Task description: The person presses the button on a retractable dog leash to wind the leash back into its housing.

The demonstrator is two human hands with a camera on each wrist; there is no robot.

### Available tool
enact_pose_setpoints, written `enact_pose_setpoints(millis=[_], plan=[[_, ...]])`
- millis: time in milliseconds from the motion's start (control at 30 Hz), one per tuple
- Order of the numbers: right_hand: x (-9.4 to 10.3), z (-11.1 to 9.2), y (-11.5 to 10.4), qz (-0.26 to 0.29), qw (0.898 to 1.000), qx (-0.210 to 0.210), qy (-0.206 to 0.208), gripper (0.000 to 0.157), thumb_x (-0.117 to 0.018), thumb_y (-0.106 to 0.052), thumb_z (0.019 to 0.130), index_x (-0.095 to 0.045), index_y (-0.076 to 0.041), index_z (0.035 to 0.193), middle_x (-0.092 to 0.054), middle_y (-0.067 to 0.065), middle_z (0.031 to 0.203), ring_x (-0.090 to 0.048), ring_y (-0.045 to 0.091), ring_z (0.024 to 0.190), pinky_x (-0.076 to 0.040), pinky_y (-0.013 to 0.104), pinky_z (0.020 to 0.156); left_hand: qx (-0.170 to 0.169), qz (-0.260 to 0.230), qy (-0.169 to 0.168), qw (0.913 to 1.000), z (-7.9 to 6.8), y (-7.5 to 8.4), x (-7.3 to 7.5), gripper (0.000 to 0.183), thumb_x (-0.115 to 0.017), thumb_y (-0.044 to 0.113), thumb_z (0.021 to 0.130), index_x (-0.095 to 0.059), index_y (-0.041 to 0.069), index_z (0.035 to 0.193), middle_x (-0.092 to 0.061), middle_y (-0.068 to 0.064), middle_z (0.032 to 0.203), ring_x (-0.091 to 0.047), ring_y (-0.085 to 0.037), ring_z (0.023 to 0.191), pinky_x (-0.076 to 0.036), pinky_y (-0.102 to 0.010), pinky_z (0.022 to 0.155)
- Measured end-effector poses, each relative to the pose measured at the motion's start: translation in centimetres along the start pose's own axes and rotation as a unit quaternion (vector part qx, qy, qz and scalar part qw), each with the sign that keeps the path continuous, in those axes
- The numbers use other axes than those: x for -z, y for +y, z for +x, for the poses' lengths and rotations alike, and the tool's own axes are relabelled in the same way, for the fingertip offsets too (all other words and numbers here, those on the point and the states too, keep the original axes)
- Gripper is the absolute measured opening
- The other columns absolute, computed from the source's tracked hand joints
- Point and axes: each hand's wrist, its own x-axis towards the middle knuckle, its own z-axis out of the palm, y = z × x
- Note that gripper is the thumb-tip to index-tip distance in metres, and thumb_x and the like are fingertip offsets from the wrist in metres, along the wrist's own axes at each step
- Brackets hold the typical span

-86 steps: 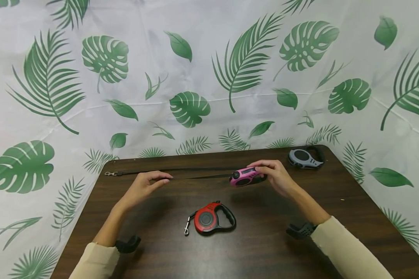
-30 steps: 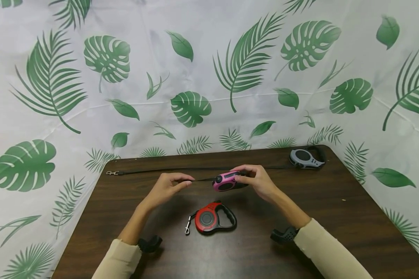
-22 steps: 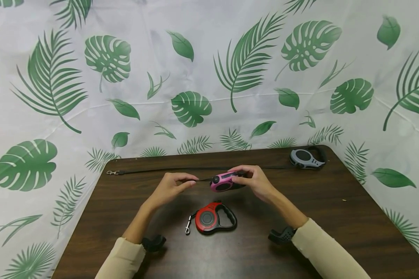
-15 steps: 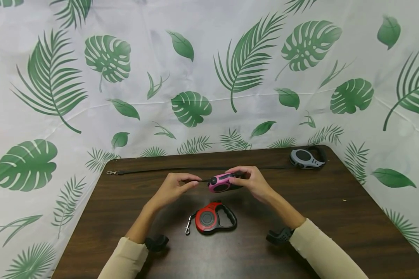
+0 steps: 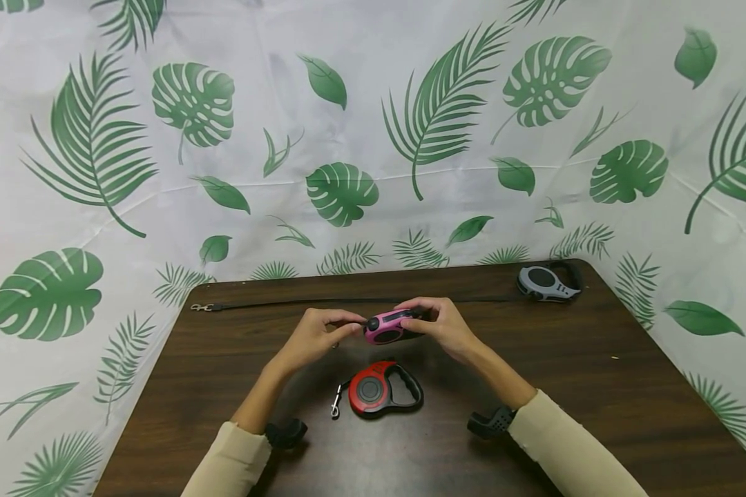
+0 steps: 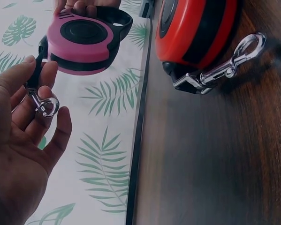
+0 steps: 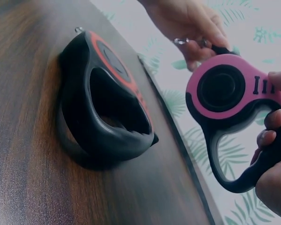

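Note:
My right hand (image 5: 450, 331) holds a pink and black retractable dog leash (image 5: 387, 328) above the table, its fingers through the black handle loop in the right wrist view. Thumb and fingers of my left hand (image 5: 313, 339) pinch the short black strap end (image 6: 34, 75) right at the leash's outlet. A silver snap hook (image 6: 46, 107) dangles from that strap beside my left fingers. Below both hands, a red and black retractable leash (image 5: 369, 391) lies on the table with its strap drawn in and its metal clip (image 5: 336, 404) pointing left.
At the back right corner lies a grey retractable leash (image 5: 543, 284). Its black strap (image 5: 286, 301) runs out along the back of the table to a metal clip (image 5: 202, 307) at the left. A leaf-print sheet (image 5: 373, 138) hangs behind the dark wooden table (image 5: 534, 386).
My hands have come together over the table's middle. The pink leash's strap, stretched out between them earlier, has drawn into the case. The red and grey leashes have stayed put.

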Motion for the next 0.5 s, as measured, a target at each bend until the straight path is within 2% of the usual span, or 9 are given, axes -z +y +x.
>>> enact_pose_setpoints(millis=[133, 233, 333, 500], plan=[[-0.2, 0.05, 0.16, -0.003, 1.0, 0.005, 0.001, 0.028, -0.078, -0.009, 0.096, -0.076, 0.0, 0.123, -0.076, 0.014, 0.118, -0.068, 0.019, 0.093, -0.057, 0.03, 0.077, 0.012, -0.01, -0.001, 0.9999, 0.03, -0.07, -0.16, 0.02, -0.073, 0.012, 0.102, -0.08, 0.006, 0.119, -0.08, -0.011, 0.103, -0.065, -0.039, 0.071, -0.051, -0.025, 0.056], [-0.35, 0.08, 0.21, -0.004, 1.0, 0.005, 0.001, 0.028, -0.078, -0.008, 0.096, -0.076, 0.0, 0.123, -0.076, 0.013, 0.117, -0.068, 0.019, 0.092, -0.058, 0.03, 0.078, 0.025, -0.016, -0.003, 0.9996, 0.05, -0.12, -0.24, 0.02, -0.072, 0.013, 0.102, -0.079, 0.006, 0.12, -0.08, -0.012, 0.101, -0.063, -0.037, 0.068, -0.05, -0.024, 0.055], [-0.5, 0.12, 0.19, 0.0, 1.0, 0.005, 0.001, 0.028, -0.078, -0.007, 0.095, -0.076, 0.001, 0.122, -0.076, 0.014, 0.117, -0.068, 0.018, 0.091, -0.058, 0.031, 0.077, 0.028, -0.012, -0.008, 0.9995, 0.09, -0.23, -0.27, 0.022, -0.072, 0.013, 0.102, -0.078, 0.006, 0.122, -0.079, -0.011, 0.104, -0.066, -0.035, 0.072, -0.051, -0.024, 0.058], [-0.71, 0.32, 0.29, 0.001, 1.0, 0.005, 0.0, 0.028, -0.079, -0.008, 0.095, -0.076, 0.0, 0.121, -0.076, 0.016, 0.118, -0.07, 0.018, 0.091, -0.059, 0.031, 0.076, 0.021, -0.005, -0.021, 0.9996, 0.11, -0.29, -0.2, 0.024, -0.071, 0.011, 0.103, -0.076, 0.005, 0.125, -0.078, -0.011, 0.104, -0.068, -0.037, 0.079, -0.053, -0.024, 0.063]])
